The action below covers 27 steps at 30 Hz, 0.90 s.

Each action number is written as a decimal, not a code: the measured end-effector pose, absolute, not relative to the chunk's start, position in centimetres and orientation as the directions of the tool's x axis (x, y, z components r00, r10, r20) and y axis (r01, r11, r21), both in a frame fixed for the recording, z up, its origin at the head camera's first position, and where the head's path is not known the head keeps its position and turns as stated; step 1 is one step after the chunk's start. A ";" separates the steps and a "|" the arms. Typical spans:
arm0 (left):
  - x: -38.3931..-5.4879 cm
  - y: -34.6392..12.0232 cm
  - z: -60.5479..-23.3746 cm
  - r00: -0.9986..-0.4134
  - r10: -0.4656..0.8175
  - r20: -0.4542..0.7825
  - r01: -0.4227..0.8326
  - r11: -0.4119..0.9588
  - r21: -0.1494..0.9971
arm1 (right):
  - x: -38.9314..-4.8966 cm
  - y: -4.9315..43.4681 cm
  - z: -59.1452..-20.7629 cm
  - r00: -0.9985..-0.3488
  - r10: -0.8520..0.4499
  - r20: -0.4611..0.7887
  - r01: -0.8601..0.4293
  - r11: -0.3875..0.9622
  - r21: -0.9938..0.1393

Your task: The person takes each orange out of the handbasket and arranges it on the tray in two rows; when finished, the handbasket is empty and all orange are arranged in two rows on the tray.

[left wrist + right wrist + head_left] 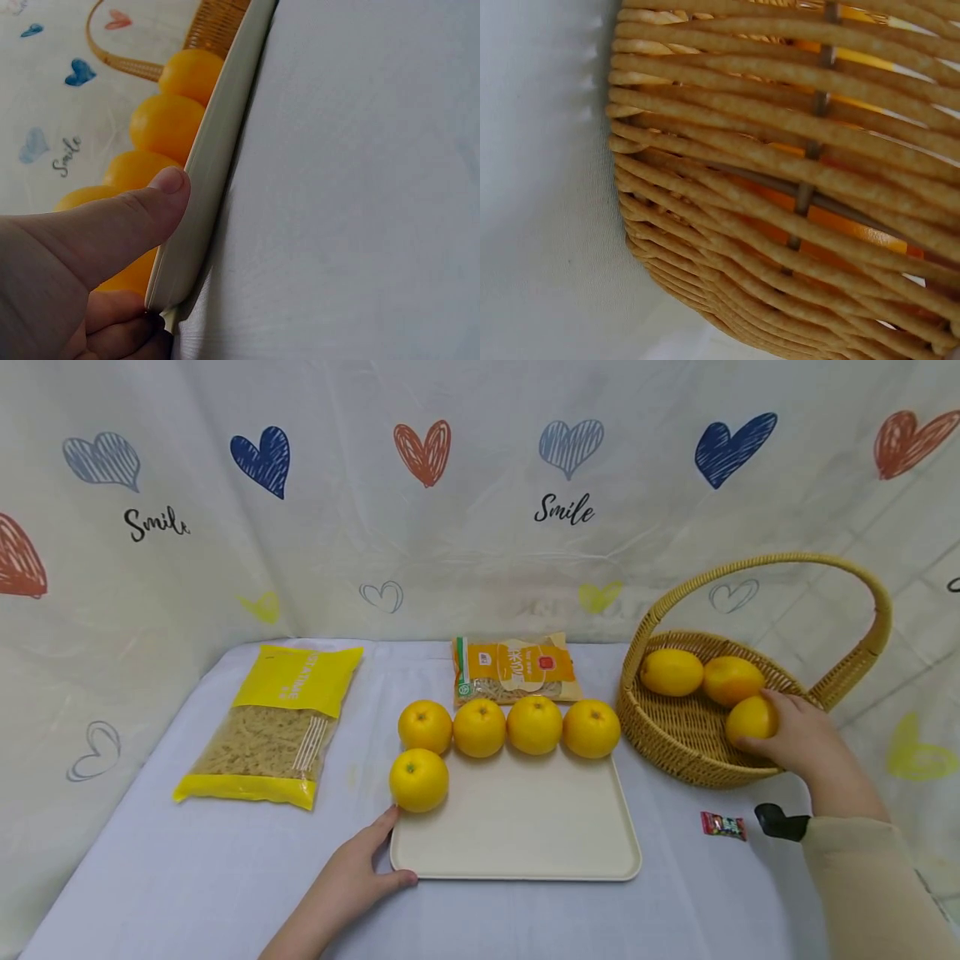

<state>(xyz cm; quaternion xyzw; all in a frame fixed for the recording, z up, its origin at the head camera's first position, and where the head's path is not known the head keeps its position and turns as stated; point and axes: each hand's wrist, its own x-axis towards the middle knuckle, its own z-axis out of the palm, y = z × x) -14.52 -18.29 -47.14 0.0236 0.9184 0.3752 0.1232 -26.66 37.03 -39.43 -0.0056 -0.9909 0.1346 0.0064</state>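
Observation:
My right hand (806,739) reaches into the wicker basket (652,739) and grips an orange (752,720) at its right side. Two more oranges, a left one (672,672) and a right one (733,681), lie behind it. The right wrist view holds only the basket's woven wall (780,150), so that hand is hidden there. At the near left corner of a cream tray (525,827), my left hand (352,881) holds the rim, thumb (146,217) on the front edge and fingers round the side. Several oranges (480,727) line the tray's back, and one orange (418,781) sits in front at the left.
A yellow bag of pasta (270,727) lies left of the tray. Behind the tray is an orange snack packet (516,668). A small red wrapped sweet (723,826) lies before the basket, whose tall handle (780,560) arches above it. A heart-printed curtain (480,552) hangs behind.

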 end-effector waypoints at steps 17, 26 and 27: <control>-14.5 -18.3 -47.2 -0.969 0.128 -0.212 -0.059 0.713 0.699 | -24.9 34.7 -38.9 -0.970 0.040 0.240 -0.068 0.904 -0.422; -14.5 -18.5 -47.5 -0.975 0.132 -0.178 -0.026 0.728 0.686 | -23.5 30.7 -37.4 -0.945 -0.001 0.328 -0.185 0.828 -0.530; -14.5 -18.5 -47.5 -0.975 0.132 -0.177 -0.026 0.728 0.686 | -23.5 30.2 -37.3 -0.933 -0.015 0.359 -0.220 0.814 -0.538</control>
